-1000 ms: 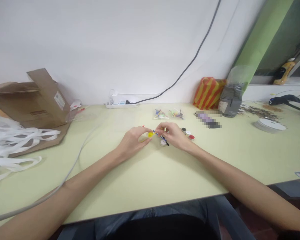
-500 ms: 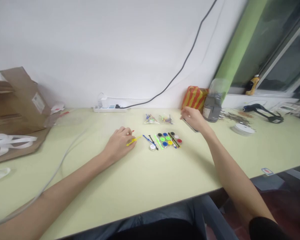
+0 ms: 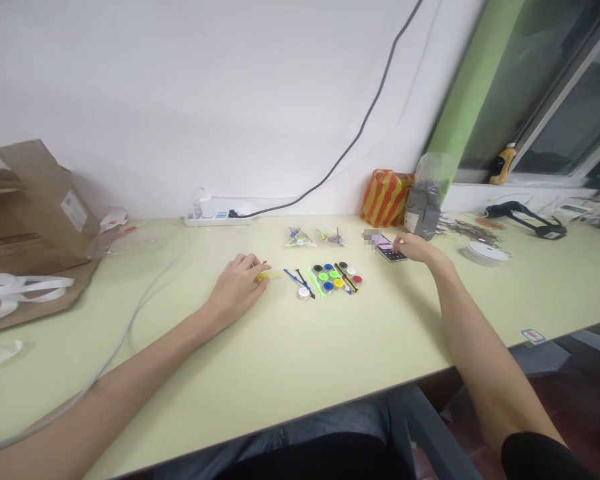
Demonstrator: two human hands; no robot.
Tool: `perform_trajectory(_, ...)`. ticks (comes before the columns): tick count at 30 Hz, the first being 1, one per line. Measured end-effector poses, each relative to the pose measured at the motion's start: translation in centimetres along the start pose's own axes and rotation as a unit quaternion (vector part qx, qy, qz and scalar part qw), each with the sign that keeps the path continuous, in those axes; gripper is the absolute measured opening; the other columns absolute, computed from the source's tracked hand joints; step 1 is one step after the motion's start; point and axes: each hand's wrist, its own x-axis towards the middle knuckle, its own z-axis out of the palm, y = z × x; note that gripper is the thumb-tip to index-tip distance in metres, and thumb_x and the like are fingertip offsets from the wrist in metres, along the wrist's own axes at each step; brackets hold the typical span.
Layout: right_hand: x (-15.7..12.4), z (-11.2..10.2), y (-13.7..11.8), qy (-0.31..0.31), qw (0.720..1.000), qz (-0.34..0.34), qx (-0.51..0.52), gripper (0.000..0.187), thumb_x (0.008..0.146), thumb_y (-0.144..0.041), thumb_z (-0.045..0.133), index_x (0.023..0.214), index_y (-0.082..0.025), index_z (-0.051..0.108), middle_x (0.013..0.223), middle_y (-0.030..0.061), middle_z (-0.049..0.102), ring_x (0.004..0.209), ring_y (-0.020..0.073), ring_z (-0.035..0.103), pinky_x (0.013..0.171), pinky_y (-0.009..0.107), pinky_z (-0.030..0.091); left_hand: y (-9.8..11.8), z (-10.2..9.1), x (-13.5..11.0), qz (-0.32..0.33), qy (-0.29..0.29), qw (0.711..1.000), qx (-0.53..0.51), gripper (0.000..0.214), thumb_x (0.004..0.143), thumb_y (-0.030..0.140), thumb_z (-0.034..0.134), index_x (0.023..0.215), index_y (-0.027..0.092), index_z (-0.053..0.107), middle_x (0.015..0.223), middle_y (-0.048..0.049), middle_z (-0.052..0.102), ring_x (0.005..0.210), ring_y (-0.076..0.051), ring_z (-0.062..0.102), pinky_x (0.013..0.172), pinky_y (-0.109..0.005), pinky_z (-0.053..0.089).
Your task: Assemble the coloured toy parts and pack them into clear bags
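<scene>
My left hand (image 3: 237,285) rests on the pale green table (image 3: 300,347) with its fingers curled on a small yellow plastic piece (image 3: 269,275). Just right of it lie thin coloured sticks (image 3: 305,280) and a cluster of small round coloured caps (image 3: 337,276). My right hand (image 3: 416,248) reaches to the far right and touches a phone (image 3: 389,247) lying flat on the table; its fingers are bent onto the phone's edge.
Two small clear bags of coloured bits (image 3: 316,236) lie behind the caps. A power strip (image 3: 219,215) with a dark cable sits by the wall. A cardboard box (image 3: 27,200) and white straps (image 3: 15,293) are at left. A striped bag (image 3: 386,197), grey packet (image 3: 424,203) and tape roll (image 3: 483,253) stand right.
My right hand left the yellow piece, swung right and came down onto the phone. My left hand stayed by the yellow piece. The view turned to the right.
</scene>
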Motion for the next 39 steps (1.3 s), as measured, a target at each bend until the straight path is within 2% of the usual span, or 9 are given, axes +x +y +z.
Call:
perform_trajectory(3, 0.1, 0.2, -0.1, 0.034, 0.999, -0.003, 0.030, 0.021, 0.089, -0.018, 0.048, 0.098, -0.015, 0.067, 0.099, 0.0135, 0.073, 0.082, 0.0212, 0.064, 0.068, 0.027, 0.042, 0.0, 0.1, 0.0, 0.006, -0.003, 1.000, -0.008, 0.032, 0.099, 0.030, 0.044, 0.117, 0.019, 0.068, 0.105, -0.0097, 0.062, 0.102, -0.027, 0.054, 0.090, -0.044, 0.047)
perform_trajectory(6, 0.1, 0.4, -0.7, 0.113, 0.990, -0.016, 0.076, 0.025, 0.088, -0.013, 0.043, 0.097, -0.014, 0.066, 0.099, 0.0151, 0.073, 0.086, 0.0227, 0.064, 0.076, 0.030, 0.044, -0.2, 0.3, 0.0, 0.019, -0.006, 1.000, -0.013, 0.030, 0.097, 0.027, 0.047, 0.118, 0.019, 0.067, 0.110, -0.0097, 0.062, 0.107, -0.027, 0.055, 0.091, -0.044, 0.046)
perform_trajectory(10, -0.9, 1.6, -4.2, 0.165, 0.968, -0.121, 0.148, 0.021, 0.087, -0.010, 0.044, 0.095, -0.017, 0.063, 0.095, 0.0120, 0.075, 0.090, 0.0228, 0.065, 0.082, 0.031, 0.044, -0.4, 0.5, -0.1, 0.026, -0.021, 0.999, -0.010, 0.028, 0.095, 0.022, 0.048, 0.116, 0.020, 0.066, 0.112, -0.0092, 0.065, 0.110, -0.028, 0.056, 0.089, -0.042, 0.046)
perform_trajectory(15, -4.6, 4.2, -11.4, 0.085, 0.917, -0.328, 0.209, 0.016, 0.091, -0.017, 0.051, 0.095, -0.019, 0.066, 0.095, 0.0064, 0.074, 0.089, 0.0204, 0.064, 0.082, 0.033, 0.046, -0.5, 0.3, 0.0, 0.009, -0.022, 1.000, 0.010, 0.025, 0.093, 0.022, 0.053, 0.113, 0.019, 0.067, 0.107, -0.0087, 0.067, 0.107, -0.029, 0.056, 0.088, -0.043, 0.046)
perform_trajectory(20, -7.8, 5.3, -15.3, 0.019, 0.872, -0.443, 0.210, 0.017, 0.095, -0.026, 0.058, 0.094, -0.020, 0.074, 0.098, 0.0075, 0.071, 0.094, 0.0213, 0.061, 0.092, 0.038, 0.044, -0.6, 0.1, 0.1, 0.005, -0.011, 1.000, 0.017, 0.016, 0.090, 0.022, 0.057, 0.103, 0.020, 0.066, 0.107, -0.0083, 0.066, 0.106, -0.029, 0.055, 0.088, -0.044, 0.045)
perform_trajectory(25, -9.2, 5.7, -16.3, -0.018, 0.873, -0.446, 0.195, 0.015, 0.091, -0.034, 0.069, 0.095, -0.021, 0.077, 0.096, 0.0077, 0.066, 0.093, 0.0217, 0.057, 0.088, 0.037, 0.044, -0.4, 0.1, 0.1, -0.002, 0.013, 1.000, 0.005, 0.011, 0.091, 0.022, 0.057, 0.101, 0.019, 0.061, 0.106, -0.0080, 0.065, 0.105, -0.028, 0.055, 0.088, -0.043, 0.045)
perform_trajectory(30, -9.8, 6.5, -17.1, -0.021, 0.868, -0.458, 0.190, 0.011, 0.088, -0.033, 0.073, 0.091, -0.024, 0.078, 0.090, 0.0065, 0.064, 0.091, 0.0220, 0.054, 0.083, 0.037, 0.044, 1.7, -0.7, -0.2, 0.032, 0.030, 0.998, -0.041, 0.016, 0.098, 0.029, 0.051, 0.108, 0.020, 0.060, 0.109, -0.0077, 0.065, 0.109, -0.026, 0.054, 0.092, -0.042, 0.043)
perform_trajectory(35, -10.3, 6.9, -18.1, 0.006, 0.858, -0.432, 0.279, 0.016, 0.089, -0.038, 0.072, 0.084, -0.023, 0.077, 0.082, 0.0044, 0.066, 0.086, 0.0202, 0.056, 0.080, 0.035, 0.044, 3.9, -0.8, -0.5, 0.074, -0.014, 0.990, -0.121, 0.029, 0.092, 0.043, 0.063, 0.113, 0.023, 0.063, 0.113, -0.0063, 0.064, 0.111, -0.025, 0.055, 0.096, -0.042, 0.042)
perform_trajectory(39, -11.7, 6.8, -19.2, 0.016, 0.848, -0.390, 0.359, 0.018, 0.091, -0.042, 0.069, 0.089, -0.025, 0.076, 0.085, 0.0033, 0.072, 0.086, 0.0201, 0.060, 0.080, 0.035, 0.046, 4.2, -0.6, -0.5, 0.063, -0.007, 0.980, -0.187, 0.025, 0.093, 0.045, 0.062, 0.104, 0.023, 0.065, 0.105, -0.0047, 0.066, 0.104, -0.023, 0.057, 0.098, -0.041, 0.043)
